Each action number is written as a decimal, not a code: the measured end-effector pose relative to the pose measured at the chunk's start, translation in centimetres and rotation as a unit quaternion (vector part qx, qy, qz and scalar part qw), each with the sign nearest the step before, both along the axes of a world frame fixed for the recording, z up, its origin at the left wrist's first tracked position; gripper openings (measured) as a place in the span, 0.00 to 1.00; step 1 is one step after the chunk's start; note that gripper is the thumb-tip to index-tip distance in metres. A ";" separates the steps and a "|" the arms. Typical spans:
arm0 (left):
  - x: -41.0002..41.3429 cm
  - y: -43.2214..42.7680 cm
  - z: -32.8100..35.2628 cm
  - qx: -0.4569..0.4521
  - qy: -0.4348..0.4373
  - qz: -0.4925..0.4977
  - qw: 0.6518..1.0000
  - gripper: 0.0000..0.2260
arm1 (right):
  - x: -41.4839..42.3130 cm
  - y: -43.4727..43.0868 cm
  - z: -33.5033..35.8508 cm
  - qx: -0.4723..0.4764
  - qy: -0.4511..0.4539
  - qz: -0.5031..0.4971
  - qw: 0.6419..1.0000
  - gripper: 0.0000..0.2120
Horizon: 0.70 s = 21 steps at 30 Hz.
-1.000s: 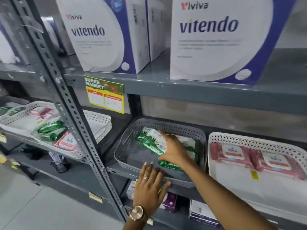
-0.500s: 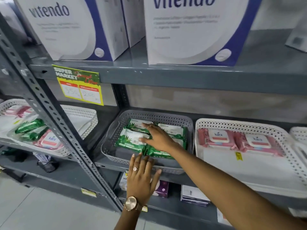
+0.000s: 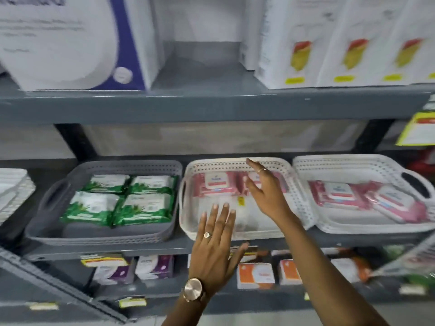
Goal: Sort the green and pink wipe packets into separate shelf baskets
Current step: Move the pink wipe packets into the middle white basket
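Several green wipe packets [image 3: 120,200] lie side by side in a grey basket [image 3: 47,229] on the middle shelf. To its right a white basket [image 3: 188,222] holds pink wipe packets [image 3: 215,185] along its back wall. My right hand [image 3: 264,189] hovers open over that white basket, fingers spread, partly hiding a pink packet. In front of the same basket's near rim my left hand [image 3: 215,245] is open and flat, holding nothing. A second white basket [image 3: 353,228] further right holds more pink packets [image 3: 339,194].
White cartons [image 3: 70,43] and boxes [image 3: 329,41] stand on the upper shelf. Small boxes [image 3: 255,275] line the lower shelf. A stack of white baskets [image 3: 11,191] sits at the far left. A yellow price tag [image 3: 419,130] hangs at the right. The image is motion-blurred.
My right hand left the green packets in the grey basket and moved right over the white basket. The view swung right, and my left hand shifted right with it.
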State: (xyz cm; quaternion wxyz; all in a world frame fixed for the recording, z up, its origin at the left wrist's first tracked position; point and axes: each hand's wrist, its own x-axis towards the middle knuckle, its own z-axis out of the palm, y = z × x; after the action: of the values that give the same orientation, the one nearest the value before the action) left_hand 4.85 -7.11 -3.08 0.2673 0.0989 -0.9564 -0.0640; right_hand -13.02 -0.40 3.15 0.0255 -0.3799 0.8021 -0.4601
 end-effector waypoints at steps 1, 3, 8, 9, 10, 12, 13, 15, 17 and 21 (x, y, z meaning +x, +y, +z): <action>-1.1 1.2 0.1 -0.006 -0.018 -0.010 1.000 0.29 | -1.3 2.1 -0.1 0.005 0.011 -0.024 1.000 0.23; -3.4 3.4 0.4 -0.018 -0.051 -0.017 0.998 0.29 | -4.1 6.4 -0.3 0.023 0.022 -0.096 0.995 0.24; -7.5 6.7 0.1 -0.024 -0.132 0.028 0.991 0.26 | -11.9 15.2 -1.8 0.194 -0.069 -0.238 0.949 0.37; -7.5 6.5 -0.2 -0.028 -0.134 0.034 0.990 0.25 | -12.9 15.9 -2.2 0.243 -0.071 -0.227 0.940 0.42; -7.5 6.4 -0.5 -0.033 -0.134 0.034 0.990 0.24 | -13.8 16.6 -2.5 0.284 -0.065 -0.211 0.933 0.46; -7.5 6.4 -1.0 -0.040 -0.115 0.028 0.992 0.21 | -15.5 17.3 -3.1 0.343 -0.036 -0.173 0.923 0.52; -7.5 6.5 -1.1 -0.033 -0.105 0.027 0.994 0.21 | -16.2 17.6 -3.2 0.369 -0.022 -0.153 0.916 0.52; -7.6 6.8 -1.0 -0.013 -0.089 0.038 0.995 0.23 | -17.1 17.9 -3.2 0.413 -0.004 -0.125 0.902 0.50; -7.5 7.1 -0.8 -0.007 -0.084 0.052 0.995 0.26 | -17.4 18.1 -3.1 0.419 -0.004 -0.118 0.900 0.47; -7.4 7.3 -0.7 -0.016 -0.069 0.059 0.996 0.24 | -16.6 18.9 -2.5 0.364 0.010 -0.185 0.913 0.37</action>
State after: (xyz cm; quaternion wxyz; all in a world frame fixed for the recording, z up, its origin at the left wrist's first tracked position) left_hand -2.56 0.19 -3.73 0.2059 0.1549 -0.9659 -0.0255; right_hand -29.62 18.49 0.66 0.0688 -0.1934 0.9702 -0.1286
